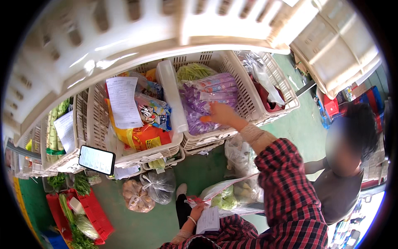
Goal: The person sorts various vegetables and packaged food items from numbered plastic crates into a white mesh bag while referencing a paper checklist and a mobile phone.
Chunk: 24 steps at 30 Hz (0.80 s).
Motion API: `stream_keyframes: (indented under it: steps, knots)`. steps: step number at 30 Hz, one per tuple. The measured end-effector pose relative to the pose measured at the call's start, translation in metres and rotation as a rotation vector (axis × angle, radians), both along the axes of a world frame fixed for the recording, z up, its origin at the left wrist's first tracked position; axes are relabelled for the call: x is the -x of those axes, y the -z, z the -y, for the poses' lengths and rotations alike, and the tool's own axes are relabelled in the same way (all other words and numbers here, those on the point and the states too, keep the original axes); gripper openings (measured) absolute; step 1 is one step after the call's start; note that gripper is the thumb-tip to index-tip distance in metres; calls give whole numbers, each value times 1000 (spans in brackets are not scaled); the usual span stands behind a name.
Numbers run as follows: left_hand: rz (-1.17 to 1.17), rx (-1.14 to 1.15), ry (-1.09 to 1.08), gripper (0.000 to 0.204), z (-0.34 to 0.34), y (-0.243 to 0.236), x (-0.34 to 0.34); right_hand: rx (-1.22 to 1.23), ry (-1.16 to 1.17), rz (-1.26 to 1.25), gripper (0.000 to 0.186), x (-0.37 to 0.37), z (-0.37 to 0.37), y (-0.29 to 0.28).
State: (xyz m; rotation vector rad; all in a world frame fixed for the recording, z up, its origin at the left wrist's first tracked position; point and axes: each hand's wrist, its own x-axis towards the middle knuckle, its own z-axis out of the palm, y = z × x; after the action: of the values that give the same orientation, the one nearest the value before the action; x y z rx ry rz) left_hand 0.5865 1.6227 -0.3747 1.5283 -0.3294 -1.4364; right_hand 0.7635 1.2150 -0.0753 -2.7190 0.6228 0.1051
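My right hand (224,114) reaches into a white plastic crate (244,93) and rests on purple patterned plastic packages (209,95), fingers apart. Something orange shows at its fingertips; I cannot tell what it is. Green stalks (195,72) lie behind the packages. Low and close to my body, my left hand (197,213) is closed beside a white paper slip (208,220), which it appears to hold. Just past it, a large whitish bag (211,191) with a red edge contains green vegetables (225,198).
The crate to the left holds colourful snack bags (153,114) and a printed sheet (123,101). A phone (96,159) is at its front corner. Clear bags (159,184) and a red vegetable crate (93,213) stand on the floor. Another person (342,182) is at the right. A white crate (157,45) overhangs the top.
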Motion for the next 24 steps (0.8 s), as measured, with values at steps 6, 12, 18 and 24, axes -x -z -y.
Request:
stream_keyframes:
  steps: [6,12,18,24]
  knots:
    - [118,21,25,29,-6,-25,-1,-956,444,940,22,77,24,-120]
    - [20,163,1,29,1,1,6,-1534,339,1194,30,253,-23,-194]
    - [-365,230,-161,30,28,-17,12,-1114,861,1301,25,383,-68,-138]
    - [-193,258,-166,33,34,-15,27,-268,727,74,19,463,-121,92]
